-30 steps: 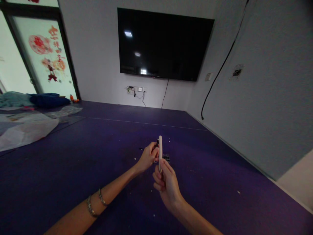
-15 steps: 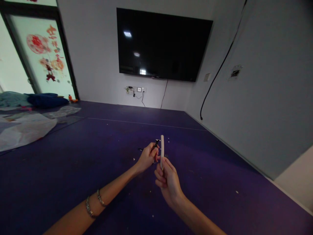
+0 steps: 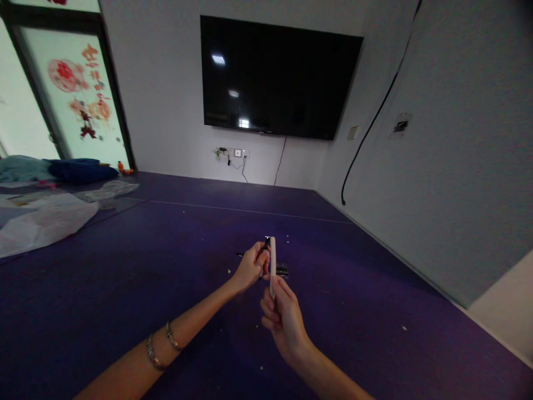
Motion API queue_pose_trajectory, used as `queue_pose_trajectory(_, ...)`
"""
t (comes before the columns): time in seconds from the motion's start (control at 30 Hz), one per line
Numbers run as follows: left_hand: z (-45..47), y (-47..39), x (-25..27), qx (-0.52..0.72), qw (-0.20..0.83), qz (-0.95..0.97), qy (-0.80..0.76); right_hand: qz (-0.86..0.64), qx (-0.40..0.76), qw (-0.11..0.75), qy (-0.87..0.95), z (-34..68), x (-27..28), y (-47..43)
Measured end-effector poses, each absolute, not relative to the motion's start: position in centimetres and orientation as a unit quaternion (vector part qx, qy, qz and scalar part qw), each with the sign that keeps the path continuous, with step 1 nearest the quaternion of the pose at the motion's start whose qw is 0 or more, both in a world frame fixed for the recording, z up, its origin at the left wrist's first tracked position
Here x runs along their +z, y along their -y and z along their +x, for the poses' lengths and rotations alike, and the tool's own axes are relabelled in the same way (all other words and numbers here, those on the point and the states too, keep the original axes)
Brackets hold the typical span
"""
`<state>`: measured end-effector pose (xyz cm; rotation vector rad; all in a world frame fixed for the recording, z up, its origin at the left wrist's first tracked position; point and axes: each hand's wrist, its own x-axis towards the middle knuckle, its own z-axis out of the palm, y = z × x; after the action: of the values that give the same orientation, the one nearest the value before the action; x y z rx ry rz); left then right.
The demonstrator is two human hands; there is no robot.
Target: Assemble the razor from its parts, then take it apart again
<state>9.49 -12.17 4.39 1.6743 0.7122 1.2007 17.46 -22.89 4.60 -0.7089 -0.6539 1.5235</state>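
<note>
My left hand [image 3: 251, 266] is closed around a small black tool [image 3: 267, 243] with a bright, short crosswise tip. The tool's exact kind is too small to make out. In my right hand [image 3: 286, 316] is a slim off-white stick [image 3: 273, 258], pinched near its lower end and standing almost upright. Its top is right beside the tool's tip; whether they touch I cannot tell. Just behind the stick, a small dark flat object [image 3: 282, 270] lies on the purple floor surface [image 3: 175, 289]. Another little black piece [image 3: 239, 254] lies left of my left hand's fingers.
Small pale scraps [image 3: 403, 328] are scattered over the floor. Clear plastic sheeting [image 3: 50, 222] and a dark blue cloth [image 3: 81, 170] lie at the left. A television [image 3: 281, 78] hangs on the far wall above sockets. A black cable [image 3: 370, 125] dangles along the right wall.
My right hand has moved slightly left and down, bringing the off-white stick closer to the tool's tip. The dark flat object behind shows more. My left hand stays nearly still.
</note>
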Motion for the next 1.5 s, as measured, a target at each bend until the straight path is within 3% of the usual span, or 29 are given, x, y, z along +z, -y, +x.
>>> queue_pose_trajectory(0.5,9.1,11.6,4.9,0.487,0.478,0.670,-0.292,-0.323,0.645,0.619,0.310,17.6,3.9,22.9)
queue_pose_trajectory(0.63,9.1,11.1,4.8,0.440,0.562,0.620,-0.326,-0.365,0.536,0.632,0.425,19.2,6.0,21.0)
queue_pose_trajectory(0.83,8.5,10.4,5.2,0.358,0.675,0.507,-0.398,-0.444,0.263,0.597,0.614,24.4,8.7,15.7)
queue_pose_trajectory(0.9,8.2,10.3,5.6,0.329,0.705,0.481,-0.404,-0.466,0.209,0.567,0.646,26.0,9.0,14.4)
queue_pose_trajectory(1.1,7.4,9.9,5.8,0.246,0.786,0.432,-0.366,-0.522,0.181,0.355,0.754,28.1,8.6,12.5)
queue_pose_trajectory(1.5,7.3,9.2,3.9,0.203,0.793,0.451,-0.356,-0.545,0.097,0.316,0.770,27.9,6.5,10.9)
